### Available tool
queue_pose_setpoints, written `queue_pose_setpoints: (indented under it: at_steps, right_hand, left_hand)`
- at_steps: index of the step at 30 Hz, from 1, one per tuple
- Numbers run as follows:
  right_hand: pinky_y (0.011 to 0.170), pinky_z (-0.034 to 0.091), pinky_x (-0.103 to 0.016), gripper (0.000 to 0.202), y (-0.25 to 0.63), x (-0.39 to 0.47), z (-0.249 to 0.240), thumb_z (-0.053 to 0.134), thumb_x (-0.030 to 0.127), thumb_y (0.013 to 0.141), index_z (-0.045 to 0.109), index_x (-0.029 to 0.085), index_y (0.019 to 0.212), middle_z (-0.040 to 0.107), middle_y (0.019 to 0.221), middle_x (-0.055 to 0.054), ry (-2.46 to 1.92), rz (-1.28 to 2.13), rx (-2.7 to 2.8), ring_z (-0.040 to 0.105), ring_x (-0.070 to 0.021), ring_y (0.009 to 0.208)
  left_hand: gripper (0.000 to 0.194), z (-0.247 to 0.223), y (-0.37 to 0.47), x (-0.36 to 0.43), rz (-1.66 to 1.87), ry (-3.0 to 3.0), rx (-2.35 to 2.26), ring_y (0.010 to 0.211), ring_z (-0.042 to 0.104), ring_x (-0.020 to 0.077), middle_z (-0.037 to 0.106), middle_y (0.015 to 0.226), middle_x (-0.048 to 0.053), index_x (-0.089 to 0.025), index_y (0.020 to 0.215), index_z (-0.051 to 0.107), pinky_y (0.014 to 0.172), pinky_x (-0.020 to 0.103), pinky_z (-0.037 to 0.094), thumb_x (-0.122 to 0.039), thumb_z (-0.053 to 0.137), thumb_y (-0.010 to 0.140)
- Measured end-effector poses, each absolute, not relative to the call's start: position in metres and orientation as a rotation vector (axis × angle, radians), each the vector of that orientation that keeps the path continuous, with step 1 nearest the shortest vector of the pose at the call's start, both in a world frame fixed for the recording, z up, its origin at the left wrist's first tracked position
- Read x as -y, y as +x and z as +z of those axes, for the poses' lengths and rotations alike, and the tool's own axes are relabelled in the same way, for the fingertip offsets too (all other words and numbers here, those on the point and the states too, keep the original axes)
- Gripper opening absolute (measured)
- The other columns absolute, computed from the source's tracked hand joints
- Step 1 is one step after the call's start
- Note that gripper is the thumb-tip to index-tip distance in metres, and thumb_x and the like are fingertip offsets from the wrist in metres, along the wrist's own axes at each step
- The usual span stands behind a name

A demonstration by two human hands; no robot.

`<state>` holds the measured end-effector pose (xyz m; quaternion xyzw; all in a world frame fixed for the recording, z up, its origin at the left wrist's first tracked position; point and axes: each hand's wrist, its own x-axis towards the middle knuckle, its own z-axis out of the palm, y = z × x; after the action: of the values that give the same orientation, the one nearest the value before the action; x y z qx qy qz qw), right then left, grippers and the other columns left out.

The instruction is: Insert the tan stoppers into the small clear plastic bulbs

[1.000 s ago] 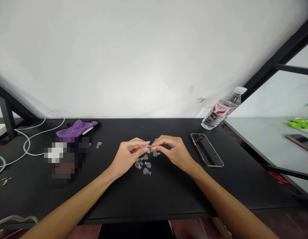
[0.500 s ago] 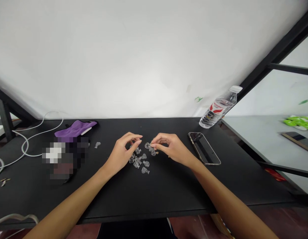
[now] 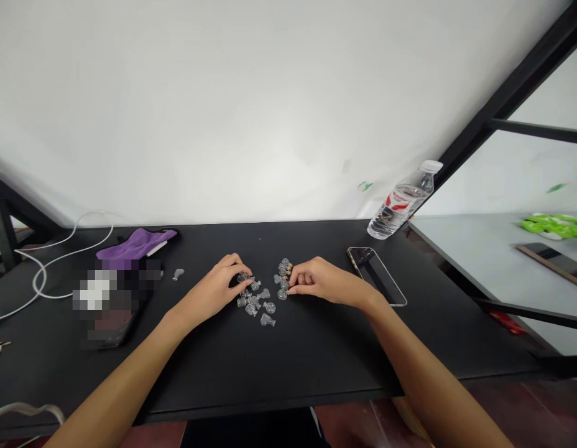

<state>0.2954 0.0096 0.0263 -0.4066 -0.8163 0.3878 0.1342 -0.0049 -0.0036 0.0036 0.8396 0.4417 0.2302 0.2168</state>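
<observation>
My right hand [image 3: 319, 280] is closed, with thumb and fingertips pinching the corked neck of a small round glass bottle [image 3: 282, 294]. That bottle lies nearest me in a short column of tiny clear bottles with corks [image 3: 285, 272]. Left of it, my left hand [image 3: 226, 279] has its thumb and forefinger closed together on a small clear glass bottle [image 3: 242, 277] at the upper edge of a loose pile; the fingers partly hide it. The pile holds several tiny bottles of different shapes, among them a cone-shaped bottle [image 3: 267, 320] at the front and a round bottle [image 3: 270, 307].
A phone [image 3: 377, 277] lies right of my right hand, and a water bottle [image 3: 400, 202] leans behind it. On the left are a purple cloth [image 3: 134, 244], one stray small bottle [image 3: 178, 274] and a white cable [image 3: 41, 274]. A wall [image 3: 270, 124] borders the black table [image 3: 251, 373].
My right hand has lowered a small bottle to the near end of the corked column. My left hand has come down onto the pile, and its fingers have closed. The view has shifted slightly.
</observation>
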Motion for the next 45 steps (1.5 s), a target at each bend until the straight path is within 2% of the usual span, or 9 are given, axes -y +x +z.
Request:
queue_pose_setpoints:
  at_steps: [4,8,15,21,30,45]
  right_hand:
    - [0.056,0.039,-0.024,0.022,0.319,-0.019,0.032,0.07,0.039,0.091,0.069,0.018,0.086,0.059,0.061,0.003,-1.307,0.973,2.309,0.051,-0.0125,0.057]
    - [0.054,0.035,-0.025,0.022,0.337,-0.023,0.039,0.065,0.039,0.092,0.068,0.018,0.083,0.053,0.06,0.003,-1.439,0.856,2.294,0.045,-0.0124,0.056]
    - [0.056,0.037,-0.026,0.026,0.339,-0.022,0.037,0.069,0.043,0.088,0.074,0.018,0.092,0.055,0.067,0.001,-1.339,1.059,2.39,0.048,-0.0141,0.061]
    - [0.059,0.041,-0.028,0.022,0.333,-0.021,0.037,0.07,0.039,0.088,0.076,0.018,0.087,0.061,0.082,-0.003,-1.195,1.004,2.424,0.05,-0.0139,0.065]
    - [0.081,0.054,-0.032,0.015,0.293,-0.004,0.039,0.074,0.032,0.09,0.071,0.017,0.093,0.071,0.094,-0.006,-0.836,1.113,2.048,0.067,-0.0186,0.086]
    - [0.08,0.057,-0.032,0.015,0.276,0.002,0.034,0.078,0.03,0.089,0.076,0.017,0.096,0.072,0.095,-0.007,-0.731,1.205,1.973,0.069,-0.0182,0.084]
  left_hand:
    - [0.013,0.004,-0.003,0.003,0.682,2.314,-1.216,0.092,0.06,0.0191,0.061,0.107,0.004,-0.025,0.106,0.071,0.08,0.033,0.048,-0.031,0.062,0.1]
    - [0.01,0.009,0.005,0.007,0.891,2.241,-1.166,0.091,0.061,0.018,0.065,0.103,0.003,-0.024,0.105,0.07,0.079,0.03,0.047,-0.026,0.063,0.099]
    - [0.01,0.014,0.018,0.017,1.088,2.164,-1.072,0.088,0.06,0.0161,0.067,0.099,0.004,-0.022,0.105,0.07,0.08,0.028,0.048,-0.018,0.066,0.096]
    - [0.01,0.014,0.025,0.022,1.139,2.105,-1.039,0.085,0.06,0.0158,0.068,0.098,0.004,-0.022,0.103,0.071,0.077,0.029,0.048,-0.017,0.067,0.095]
    - [0.011,0.007,0.036,0.026,1.165,1.824,-0.929,0.085,0.066,0.0176,0.068,0.098,0.007,-0.019,0.099,0.074,0.079,0.032,0.055,-0.025,0.075,0.09]
    - [0.012,0.012,0.042,0.033,1.121,1.583,-0.845,0.086,0.07,0.0176,0.07,0.095,0.006,-0.017,0.093,0.074,0.078,0.029,0.058,-0.024,0.081,0.085]
